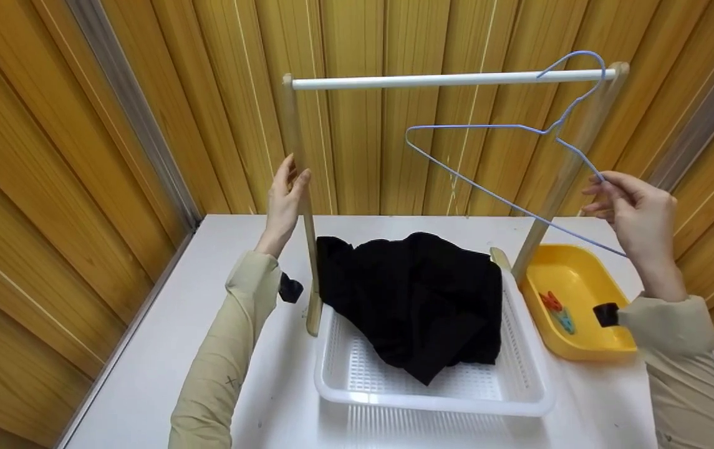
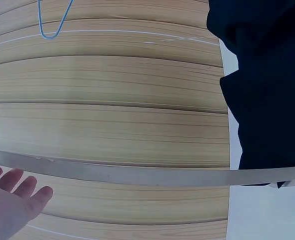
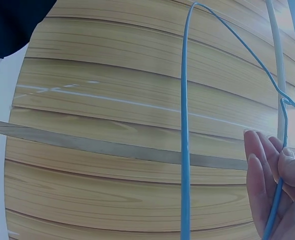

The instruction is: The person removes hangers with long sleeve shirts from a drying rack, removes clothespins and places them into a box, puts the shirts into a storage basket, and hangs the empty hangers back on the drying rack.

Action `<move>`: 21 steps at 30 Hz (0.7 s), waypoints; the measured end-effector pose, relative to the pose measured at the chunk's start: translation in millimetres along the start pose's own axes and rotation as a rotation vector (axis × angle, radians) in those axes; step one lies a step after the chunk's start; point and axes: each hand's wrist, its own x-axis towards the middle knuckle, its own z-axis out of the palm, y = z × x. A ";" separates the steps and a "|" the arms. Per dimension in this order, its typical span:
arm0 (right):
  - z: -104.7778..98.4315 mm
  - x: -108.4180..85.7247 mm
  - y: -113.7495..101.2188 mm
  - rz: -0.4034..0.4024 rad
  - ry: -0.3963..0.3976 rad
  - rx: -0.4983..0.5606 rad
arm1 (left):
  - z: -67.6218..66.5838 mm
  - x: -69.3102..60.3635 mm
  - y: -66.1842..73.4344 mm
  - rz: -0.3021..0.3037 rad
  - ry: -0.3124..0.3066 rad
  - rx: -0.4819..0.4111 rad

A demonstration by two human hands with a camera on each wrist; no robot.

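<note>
My right hand (image 1: 640, 215) pinches one shoulder of a blue wire clothes hanger (image 1: 475, 184) between thumb and fingers. In the right wrist view the hanger's wire (image 3: 185, 130) runs past the palm. Its hook overlaps the white rail (image 1: 419, 81) of a drying rack near the right end; whether it rests on the rail I cannot tell. My left hand (image 1: 285, 199) is beside the rack's left wooden post (image 1: 307, 231), fingers loosely extended. The left wrist view shows the fingertips just off that post (image 2: 137, 175). Between the posts, a bunched black garment (image 1: 419, 305) lies in a white plastic basket (image 1: 431, 405).
A yellow tub (image 1: 581, 268) stands right of the basket, holding a red clothespin (image 1: 551, 302) and a teal clothespin (image 1: 564, 320). The right post (image 1: 572, 168) rises beside it. Wood-patterned panels (image 1: 357, 156) enclose the white table (image 1: 226, 249) at the back and sides.
</note>
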 end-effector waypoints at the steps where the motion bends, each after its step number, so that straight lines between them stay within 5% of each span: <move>1: 0.3 1.6 -0.6 0.002 0.003 0.006 | -0.2 0.9 -0.4 0.004 -0.001 -0.005; 9: 1.9 11.2 -3.7 0.004 0.005 0.003 | -2.3 9.9 -3.8 0.085 0.112 -0.031; 21: 2.3 15.8 -2.5 0.027 -0.017 -0.017 | -3.5 12.8 -4.5 0.046 0.139 -0.010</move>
